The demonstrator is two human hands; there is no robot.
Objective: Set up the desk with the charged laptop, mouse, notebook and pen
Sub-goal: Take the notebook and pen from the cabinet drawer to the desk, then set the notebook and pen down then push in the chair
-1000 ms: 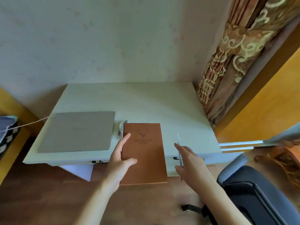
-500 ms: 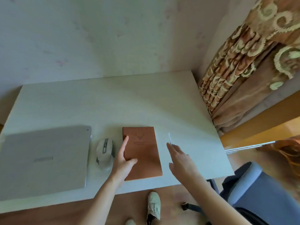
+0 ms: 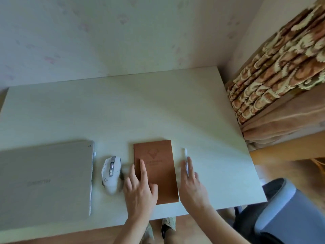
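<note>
At about 8 o'clock on the desk (image 3: 158, 106) lies the laptop (image 3: 45, 176), lid shut, its left part cut off by the frame. It looks the heaviest and stiffest thing here, and probably the one most hurt by a drop; a grasp on both long edges with two hands would be safest, and its smooth lid may slip under a flat palm.

Just to its right, apart from it, sits the mouse (image 3: 111, 174), white with grey buttons. It should be light and hard, rounded to fit a palm, and best taken by its sides.

Next, near 6 o'clock, the notebook (image 3: 158, 171) lies flat, cover closed, long side running away from the person. The left hand (image 3: 139, 189) rests open on its near-left part, fingers spread, with the forefinger on the cover and the others over its left edge; it grips nothing. The book seems light with a slightly flexible, matte cover that should slide readily under a pressed palm; to lift it, pinch an edge.

At 5 o'clock the pen (image 3: 185, 159) lies on the desk, parallel to the notebook and just beside it. The right hand (image 3: 190, 185) is open and flat, its fingertips touching or over the pen's near end; I cannot tell which. The pen is thin, light and likely to roll, so pinch it mid-barrel.
</note>
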